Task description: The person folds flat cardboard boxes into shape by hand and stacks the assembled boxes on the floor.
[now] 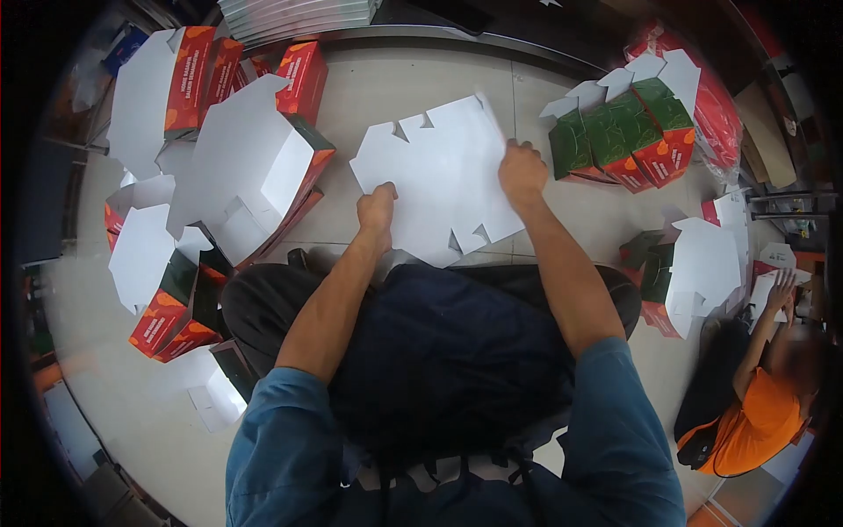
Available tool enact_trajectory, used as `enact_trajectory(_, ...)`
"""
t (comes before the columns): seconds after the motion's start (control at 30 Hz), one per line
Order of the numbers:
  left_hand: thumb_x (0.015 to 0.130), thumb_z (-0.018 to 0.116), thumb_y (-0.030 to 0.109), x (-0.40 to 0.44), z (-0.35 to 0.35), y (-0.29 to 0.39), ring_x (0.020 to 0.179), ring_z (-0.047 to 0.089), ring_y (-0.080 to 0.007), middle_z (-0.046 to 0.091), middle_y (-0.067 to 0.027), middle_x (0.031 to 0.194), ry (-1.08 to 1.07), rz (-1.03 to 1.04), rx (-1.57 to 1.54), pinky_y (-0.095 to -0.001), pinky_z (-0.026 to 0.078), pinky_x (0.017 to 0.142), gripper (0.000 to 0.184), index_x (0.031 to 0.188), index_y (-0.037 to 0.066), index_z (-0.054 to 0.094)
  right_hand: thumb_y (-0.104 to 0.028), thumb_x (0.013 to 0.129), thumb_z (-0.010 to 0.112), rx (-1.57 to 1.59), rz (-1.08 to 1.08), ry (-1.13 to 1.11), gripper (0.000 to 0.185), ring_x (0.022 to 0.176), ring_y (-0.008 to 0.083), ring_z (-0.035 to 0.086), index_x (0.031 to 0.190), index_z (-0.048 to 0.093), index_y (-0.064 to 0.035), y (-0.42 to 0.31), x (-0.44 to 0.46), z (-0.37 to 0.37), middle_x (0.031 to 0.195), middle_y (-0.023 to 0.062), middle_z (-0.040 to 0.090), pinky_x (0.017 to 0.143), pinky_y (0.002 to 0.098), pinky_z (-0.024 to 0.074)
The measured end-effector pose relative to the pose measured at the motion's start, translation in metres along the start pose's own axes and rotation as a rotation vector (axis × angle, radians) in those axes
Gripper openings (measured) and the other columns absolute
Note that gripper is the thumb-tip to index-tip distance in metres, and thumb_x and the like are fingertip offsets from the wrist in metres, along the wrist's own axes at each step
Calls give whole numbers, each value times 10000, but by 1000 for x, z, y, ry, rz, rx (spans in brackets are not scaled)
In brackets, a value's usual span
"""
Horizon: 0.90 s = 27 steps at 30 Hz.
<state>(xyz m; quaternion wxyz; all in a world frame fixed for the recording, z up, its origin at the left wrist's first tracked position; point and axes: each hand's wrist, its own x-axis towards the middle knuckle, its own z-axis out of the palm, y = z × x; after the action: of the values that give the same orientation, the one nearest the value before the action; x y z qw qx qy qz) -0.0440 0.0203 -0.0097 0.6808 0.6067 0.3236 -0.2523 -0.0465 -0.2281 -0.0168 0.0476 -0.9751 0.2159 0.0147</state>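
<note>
A flat, unfolded box blank [443, 180] lies before my crossed legs, white side up, with notched edges at its top and bottom. My left hand [376, 211] grips its left edge, thumb on top and fingers curled out of sight underneath. On the opposite edge, my right hand [524, 170] is closed round the card near the upper right corner. Printing on the underside of the blank is hidden. To the left stands a partly folded box [246, 167] with its white inside showing.
Several red boxes [184, 79] crowd the left floor. Green-and-red boxes [628, 132] stand at the upper right, beside a red plastic-wrapped bundle [718, 119]. An open white box [702, 268] sits at right. A person in an orange shirt [755, 422] handles a box there. A dark shelf [439, 42] runs along the back.
</note>
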Motion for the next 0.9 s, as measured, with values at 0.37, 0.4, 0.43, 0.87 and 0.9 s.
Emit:
enact_trajectory(0.37, 695, 585, 178, 29, -16, -6, 841, 595, -313, 572, -174, 986, 41, -33, -16, -465, 506, 716, 475, 1090, -77, 520, -469, 927, 479, 83, -272, -51, 823, 1466, 355, 138, 1501, 170, 34, -16, -21, 21, 1587, 191, 141, 1181, 498, 163)
enact_trajectory(0.4, 694, 589, 180, 33, -18, -6, 843, 596, -314, 571, -176, 990, 39, -44, -18, -468, 506, 718, 485, 1100, -76, 515, -517, 909, 491, 83, -293, -53, 870, 1464, 352, 147, 1498, 174, 39, -15, -17, 25, 1583, 194, 154, 1180, 497, 165)
enact_trajectory(0.43, 694, 593, 182, 34, -21, -5, 845, 597, -315, 571, -178, 994, 39, -54, -19, -472, 506, 721, 496, 1110, -74, 509, -564, 890, 502, 86, -314, -55, 918, 1462, 349, 156, 1495, 178, 45, -16, -13, 30, 1579, 198, 167, 1179, 496, 167)
enact_trajectory(0.87, 766, 654, 186, 37, -29, -3, 819, 657, -281, 637, -137, 973, -31, 8, 55, -422, 562, 717, 472, 1170, -38, 556, 28, 698, 453, 1002, -63, -314, 581, 1031, 363, 643, 1259, 601, -13, 31, 24, 11, 1055, 267, 670, 931, 383, 480)
enact_trajectory(0.9, 751, 668, 169, 39, -29, -1, 842, 659, -283, 634, -155, 999, -46, 98, 92, -411, 563, 721, 493, 1163, -65, 533, 31, 704, 459, 1014, -25, -336, 580, 991, 312, 647, 1264, 604, -22, 28, 29, -6, 1039, 229, 678, 905, 362, 486)
